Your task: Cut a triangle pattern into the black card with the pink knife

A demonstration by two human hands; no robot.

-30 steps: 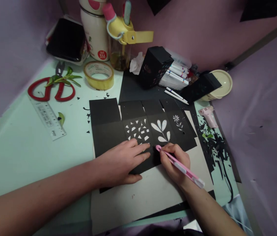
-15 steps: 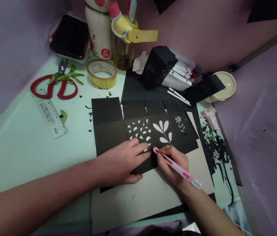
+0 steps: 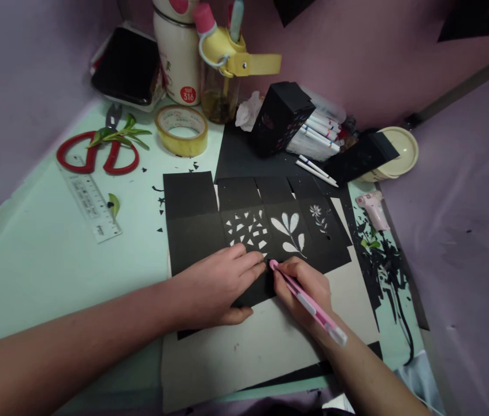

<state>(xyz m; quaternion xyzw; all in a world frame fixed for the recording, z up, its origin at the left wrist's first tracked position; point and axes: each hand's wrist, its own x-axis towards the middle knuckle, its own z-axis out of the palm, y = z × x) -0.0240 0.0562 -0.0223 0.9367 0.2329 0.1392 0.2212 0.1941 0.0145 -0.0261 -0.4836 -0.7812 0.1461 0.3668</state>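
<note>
My left hand (image 3: 222, 283) lies flat on the black card (image 3: 192, 237), its fingers stretched out beside the cut-outs. My right hand (image 3: 307, 289) grips a pink craft knife (image 3: 307, 300) like a pen, its tip end down at the card just right of my left fingertips. The blade itself is too small to make out. The card has fold lines and slits along its top. Through it show small angular holes (image 3: 247, 228), a leafy sprig (image 3: 288, 230) and a small flower (image 3: 315, 212). Beneath the card is a grey board (image 3: 236, 364).
Red-handled scissors (image 3: 114, 159), a clear ruler (image 3: 92, 202) and a tape roll (image 3: 181, 144) lie on the left. Bottles (image 3: 179, 58), a black box (image 3: 281, 115) and markers (image 3: 320, 136) stand behind. Black paper scraps (image 3: 389, 266) and a pink glue gun (image 3: 372, 209) are at right.
The knife's rear end has swung slightly left and down, and my right hand has shifted a little left. My left hand stays on the card.
</note>
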